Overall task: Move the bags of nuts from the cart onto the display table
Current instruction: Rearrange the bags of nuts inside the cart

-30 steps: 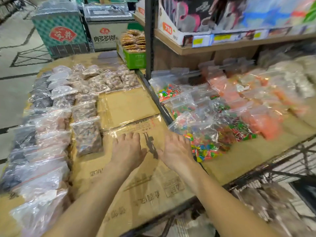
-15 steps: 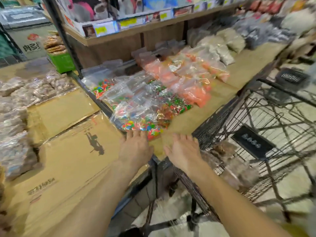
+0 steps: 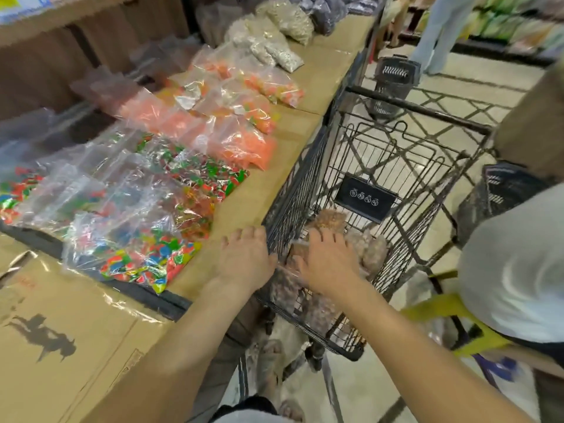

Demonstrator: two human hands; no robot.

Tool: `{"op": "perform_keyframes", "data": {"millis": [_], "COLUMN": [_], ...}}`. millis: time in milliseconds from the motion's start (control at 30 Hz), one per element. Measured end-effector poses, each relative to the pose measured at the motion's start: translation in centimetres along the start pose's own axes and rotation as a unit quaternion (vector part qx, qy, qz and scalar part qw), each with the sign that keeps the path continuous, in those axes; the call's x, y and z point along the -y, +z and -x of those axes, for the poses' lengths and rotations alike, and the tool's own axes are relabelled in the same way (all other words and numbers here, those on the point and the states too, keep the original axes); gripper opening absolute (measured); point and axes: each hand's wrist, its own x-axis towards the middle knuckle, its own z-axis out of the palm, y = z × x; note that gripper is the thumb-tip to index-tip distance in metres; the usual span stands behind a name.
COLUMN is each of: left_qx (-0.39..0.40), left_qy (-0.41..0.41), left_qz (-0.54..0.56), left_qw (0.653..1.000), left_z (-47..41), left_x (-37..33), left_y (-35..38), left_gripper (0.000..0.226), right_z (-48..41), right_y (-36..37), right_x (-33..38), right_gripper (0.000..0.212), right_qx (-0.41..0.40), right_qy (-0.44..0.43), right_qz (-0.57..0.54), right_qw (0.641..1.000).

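The bags of nuts (image 3: 332, 239) are seen lying in the basket of a black wire shopping cart (image 3: 406, 166), which is parked right against the edge of the cardboard-covered display table (image 3: 265, 190). The right hand (image 3: 328, 261) is held inside the basket directly over the nearest bag, palm down, with the fingers spread and not closed on anything; whether the plastic is actually touched cannot be told through the blur. The left hand (image 3: 247, 254) is held flat and open, just beside the cart's near side wall, over the table's edge, and nothing is gripped by it. The bags are clear plastic pouches filled with small brown pieces; one mound of lighter tan contents is seen beyond the right fingertips, below a black sign plate (image 3: 364, 198) fixed to the cart's far wire wall, and darker, reddish-brown pouches are seen under and beneath the wrist. On the table to the left, bags of multicoloured candy (image 3: 146, 257), bags of orange sweets (image 3: 241, 145) and bags of pale, whitish pieces (image 3: 274, 47) are laid in rows.
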Motion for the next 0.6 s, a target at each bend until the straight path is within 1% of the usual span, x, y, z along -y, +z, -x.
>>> {"op": "perform_keyframes", "data": {"millis": [167, 333, 500, 600], "left_qx": [0.026, 0.065, 0.117, 0.149], "left_qy": [0.058, 0.113, 0.156, 0.177], "left_qz": [-0.011, -0.03, -0.047, -0.065], "left_qw": [0.998, 0.991, 0.98, 0.971], "left_z": [-5.5, -10.0, -12.7, -13.7], "left_x": [-2.0, -3.3, -4.5, -5.2], "left_y": [0.9, 3.5, 7.0, 9.3], "left_gripper": [0.064, 0.061, 0.062, 0.06], "right_z": [-2.1, -4.5, -5.8, -6.3], "right_y": [-0.3, 1.9, 5.3, 7.5], "right_x": [-2.1, -4.0, -5.8, -6.6], "right_gripper": [0.066, 0.073, 0.072, 0.076], "right_qx": [0.019, 0.028, 0.078, 0.104], "right_qy": [0.073, 0.129, 0.185, 0.208], "right_qz": [-0.025, -0.039, -0.056, -0.073], "right_qw": [0.997, 0.99, 0.978, 0.97]}}
